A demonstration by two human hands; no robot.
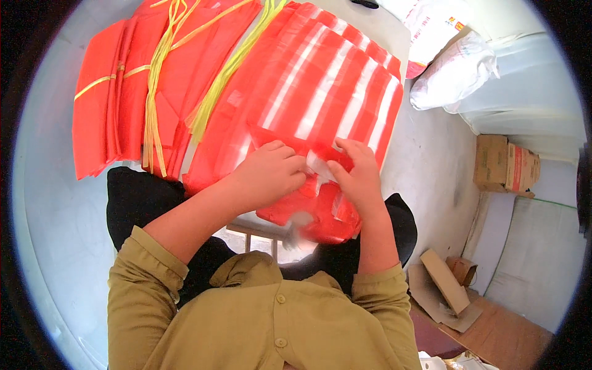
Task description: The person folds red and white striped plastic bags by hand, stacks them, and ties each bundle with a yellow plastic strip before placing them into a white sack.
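Note:
A stack of thin red plastic bags with whitish stripes (pixel 311 92) lies spread on the table in front of me. Its near part is crumpled and hangs over the table edge towards my lap as a loose red bag (pixel 336 225). My left hand (pixel 274 176) is curled on this loose part, fingers bent into the film. Beside it, my right hand (pixel 361 176) has the film between its thumb and forefinger, which stand a little apart. A pale crumpled bit of film shows between both hands. A greyish blur below them is too smeared to name.
Folded red bundles (pixel 98 105) tied with yellow bands lie at the left. Yellow plastic strands (pixel 161 92) and more yellow-green strands (pixel 231 71) drape over the bags. White sacks (pixel 453 71), a cardboard box (pixel 505 163) and flattened cardboard (pixel 444 287) are at the right.

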